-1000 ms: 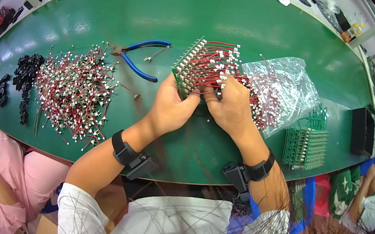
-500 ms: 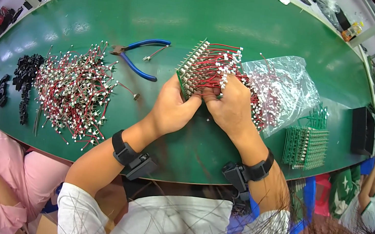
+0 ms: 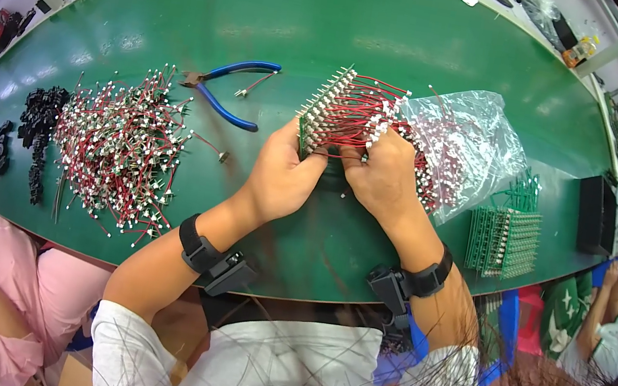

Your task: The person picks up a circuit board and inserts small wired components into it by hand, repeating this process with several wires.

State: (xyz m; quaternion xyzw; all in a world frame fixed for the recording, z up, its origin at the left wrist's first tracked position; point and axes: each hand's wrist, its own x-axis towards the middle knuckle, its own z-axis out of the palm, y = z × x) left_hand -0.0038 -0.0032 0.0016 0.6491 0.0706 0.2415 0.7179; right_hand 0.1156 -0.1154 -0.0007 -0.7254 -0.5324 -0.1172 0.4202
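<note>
My left hand [image 3: 281,172] is closed around the near end of a green circuit board panel [image 3: 305,135], which stands tilted on edge. Rows of white connectors line it, and thin pins stick out from its left face. Red-and-black wire leads [image 3: 364,108] run from the panel to the right, ending in white plugs. My right hand [image 3: 385,175] is closed on leads at the near end; its curled fingertips are partly hidden. Behind that hand, a clear plastic bag [image 3: 491,129] holds more white-plugged leads.
Left of my hands lie blue-handled cutting pliers [image 3: 221,109], a loose lead [image 3: 255,86] and a large pile of wired parts [image 3: 119,153]. Black parts [image 3: 42,124] lie farther left. Green boards [image 3: 503,242] are stacked at right near a black box [image 3: 595,215]. A person in pink [image 3: 5,298] sits left.
My left hand and the panel have shifted slightly right, with the panel turned a little. My thumbs are a bit farther apart, and the leads stretch farther right.
</note>
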